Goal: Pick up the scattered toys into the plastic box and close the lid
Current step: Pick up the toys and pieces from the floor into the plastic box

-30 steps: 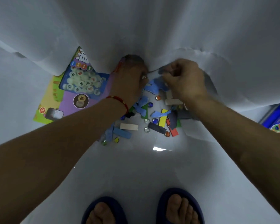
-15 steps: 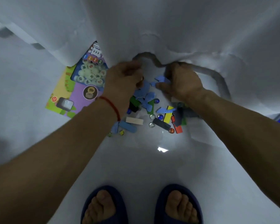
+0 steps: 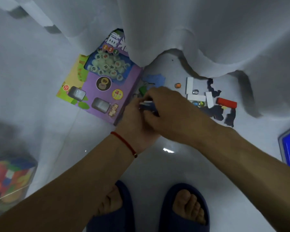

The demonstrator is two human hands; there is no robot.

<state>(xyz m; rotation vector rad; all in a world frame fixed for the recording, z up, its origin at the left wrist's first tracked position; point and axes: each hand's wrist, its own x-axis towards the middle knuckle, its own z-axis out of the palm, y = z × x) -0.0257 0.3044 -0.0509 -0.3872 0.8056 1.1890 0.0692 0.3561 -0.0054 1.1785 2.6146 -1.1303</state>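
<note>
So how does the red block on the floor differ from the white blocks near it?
The red rectangular block is red and lies alone at the right edge of the scatter; the white rectangular blocks are pale, several, and clustered together with glass marbles among them. Both are flat rectangular pieces, still on the floor.

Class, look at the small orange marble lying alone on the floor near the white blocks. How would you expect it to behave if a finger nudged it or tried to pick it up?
The orange marble looks round, so it would probably roll away. It appears glossy, perhaps slippery. The floor looks smooth, so little would stop it.
</note>
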